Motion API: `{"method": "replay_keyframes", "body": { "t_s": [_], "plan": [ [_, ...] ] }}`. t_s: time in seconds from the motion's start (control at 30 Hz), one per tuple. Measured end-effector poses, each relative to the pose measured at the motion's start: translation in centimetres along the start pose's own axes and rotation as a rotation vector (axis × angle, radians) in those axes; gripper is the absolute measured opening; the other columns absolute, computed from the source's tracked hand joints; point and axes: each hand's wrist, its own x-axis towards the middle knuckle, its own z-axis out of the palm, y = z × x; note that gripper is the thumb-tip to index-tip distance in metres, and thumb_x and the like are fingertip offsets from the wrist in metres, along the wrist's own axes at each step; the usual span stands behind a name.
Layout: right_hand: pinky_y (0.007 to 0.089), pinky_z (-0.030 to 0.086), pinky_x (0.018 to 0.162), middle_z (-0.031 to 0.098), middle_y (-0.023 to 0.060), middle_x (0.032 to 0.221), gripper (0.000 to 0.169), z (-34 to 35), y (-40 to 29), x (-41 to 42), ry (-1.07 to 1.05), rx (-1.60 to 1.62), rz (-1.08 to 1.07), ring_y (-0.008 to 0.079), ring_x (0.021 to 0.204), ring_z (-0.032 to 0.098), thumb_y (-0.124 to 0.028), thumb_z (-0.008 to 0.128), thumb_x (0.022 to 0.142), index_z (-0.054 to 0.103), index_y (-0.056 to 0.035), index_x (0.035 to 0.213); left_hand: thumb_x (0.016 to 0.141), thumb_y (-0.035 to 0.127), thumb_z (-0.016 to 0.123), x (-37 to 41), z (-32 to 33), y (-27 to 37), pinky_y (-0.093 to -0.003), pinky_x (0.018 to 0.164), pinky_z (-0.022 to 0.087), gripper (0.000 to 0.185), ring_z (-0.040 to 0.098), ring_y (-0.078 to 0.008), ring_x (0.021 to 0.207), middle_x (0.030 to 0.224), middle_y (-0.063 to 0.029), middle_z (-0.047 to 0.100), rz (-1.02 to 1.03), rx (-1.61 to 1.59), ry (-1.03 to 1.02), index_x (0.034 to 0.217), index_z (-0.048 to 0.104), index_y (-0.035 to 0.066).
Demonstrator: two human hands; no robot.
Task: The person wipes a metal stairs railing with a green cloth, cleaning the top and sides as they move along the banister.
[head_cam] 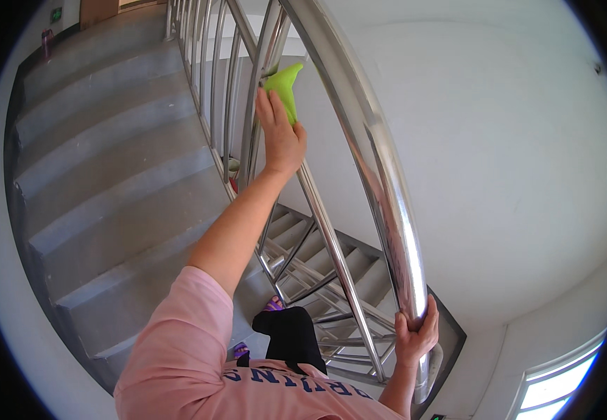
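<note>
My left hand (282,136) is stretched forward to the stainless steel stair railing, holding a bright green cloth (284,86) against the thinner rail below the handrail, close to an upright post. Its fingers point up along the cloth, and the palm side is hidden. My right hand (418,336) wraps around the thick, shiny handrail (395,210) near its lower end, with thumb and fingers on opposite sides. The thinner rail (330,236) runs below and left of the handrail.
Grey concrete steps (119,194) rise on the left beside steel balusters (214,79). A lower flight (330,252) shows through the railing. Purple sandals (273,303) are on the feet. A bottle (46,44) stands on a step by the wall. A white wall (503,147) curves at the right, above a window (555,383).
</note>
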Motion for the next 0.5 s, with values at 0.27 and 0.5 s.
{"method": "replay_keyframes", "body": {
  "t_s": [0.27,0.5],
  "plan": [
    [0.0448,0.051,0.074,0.064,0.018,0.097,0.071,-0.2,0.0,0.2,0.005,-0.012,-0.028,0.0385,0.084,0.063,-0.04,0.079,0.07,0.057,-0.0013,0.125,0.083,0.002,0.056,-3.8,0.7,2.6,-0.0489,0.112,0.03,0.081,0.021,-0.0499,0.142,0.155,-0.0353,0.006,-0.164,0.014,0.01,0.149,0.011,-0.013],
    [0.045,0.051,0.072,0.064,0.0173,0.096,0.069,-0.1,-0.5,0.2,0.0,-0.024,-0.024,0.0386,0.083,0.063,-0.04,0.079,0.071,0.058,-0.0031,0.125,0.081,0.0,0.057,-8.6,0.8,4.6,-0.054,0.109,0.031,0.08,0.023,-0.0542,0.138,0.154,-0.0358,0.007,-0.111,0.142,0.029,0.148,0.015,-0.013]
  ]
}}
